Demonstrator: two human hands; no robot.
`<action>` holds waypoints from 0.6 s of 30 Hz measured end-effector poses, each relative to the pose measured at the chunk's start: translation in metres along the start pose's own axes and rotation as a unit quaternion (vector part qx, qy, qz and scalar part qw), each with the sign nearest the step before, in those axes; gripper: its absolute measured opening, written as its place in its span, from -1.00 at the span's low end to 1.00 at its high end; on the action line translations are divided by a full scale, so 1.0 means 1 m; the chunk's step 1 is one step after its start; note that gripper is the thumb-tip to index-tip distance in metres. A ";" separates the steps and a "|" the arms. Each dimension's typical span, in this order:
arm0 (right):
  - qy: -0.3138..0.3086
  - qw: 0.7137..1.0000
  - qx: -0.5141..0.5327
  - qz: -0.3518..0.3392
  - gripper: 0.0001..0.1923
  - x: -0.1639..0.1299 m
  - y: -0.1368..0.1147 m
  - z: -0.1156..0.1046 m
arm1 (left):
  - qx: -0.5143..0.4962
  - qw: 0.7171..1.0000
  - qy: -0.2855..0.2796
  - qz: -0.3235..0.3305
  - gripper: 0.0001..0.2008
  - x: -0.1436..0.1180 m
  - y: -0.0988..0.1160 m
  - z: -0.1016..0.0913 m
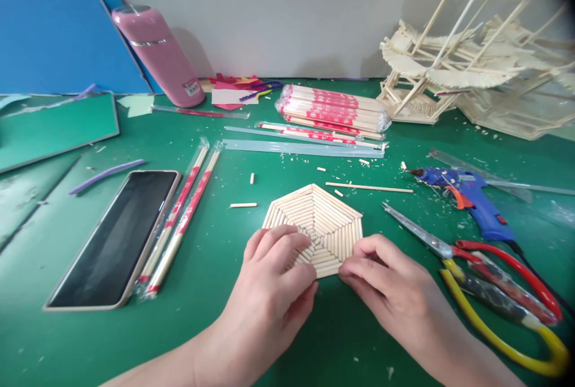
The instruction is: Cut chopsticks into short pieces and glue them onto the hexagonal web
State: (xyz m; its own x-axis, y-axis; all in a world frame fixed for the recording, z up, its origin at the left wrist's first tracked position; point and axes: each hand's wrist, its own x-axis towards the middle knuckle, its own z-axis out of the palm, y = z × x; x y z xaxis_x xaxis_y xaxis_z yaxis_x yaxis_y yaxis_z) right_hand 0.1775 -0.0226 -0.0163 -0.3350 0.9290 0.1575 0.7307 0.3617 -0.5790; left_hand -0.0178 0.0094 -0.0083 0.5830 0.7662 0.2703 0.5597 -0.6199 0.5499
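Observation:
A flat, many-sided panel of light wooden sticks (335, 213) lies in front of me, its sticks laid in rings that narrow to the centre. My left hand (274, 282) grips its near left part, fingers over the top and thumb at the near edge. At the near right corner, my right hand (395, 285) pinches the panel's edge with thumb and fingertips. Whether a small loose piece is between those fingers is hidden. Beyond the panel lie a thin loose stick (369, 187) and a short cut stick (243, 205).
To the right are a blue glue gun (476, 198) and pliers (449, 250) with red and yellow handles. Wrapped chopsticks (186, 216) and a phone (114, 240) lie left. Behind stand a chopstick bundle (332, 108), pink bottle (159, 54) and stick model (422, 69).

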 end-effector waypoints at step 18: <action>-0.010 1.000 0.000 -0.006 -0.84 -0.001 0.002 -0.001 | -0.032 0.998 0.019 -0.041 -0.81 0.000 0.001 0.007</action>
State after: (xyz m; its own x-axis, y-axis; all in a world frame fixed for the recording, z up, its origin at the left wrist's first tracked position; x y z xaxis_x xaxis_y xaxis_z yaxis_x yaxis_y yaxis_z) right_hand 0.1794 -0.0227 -0.0166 -0.3548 0.9232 0.1479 0.7272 0.3719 -0.5769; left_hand -0.0126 0.0075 -0.0133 0.5130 0.8210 0.2507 0.5662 -0.5431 0.6201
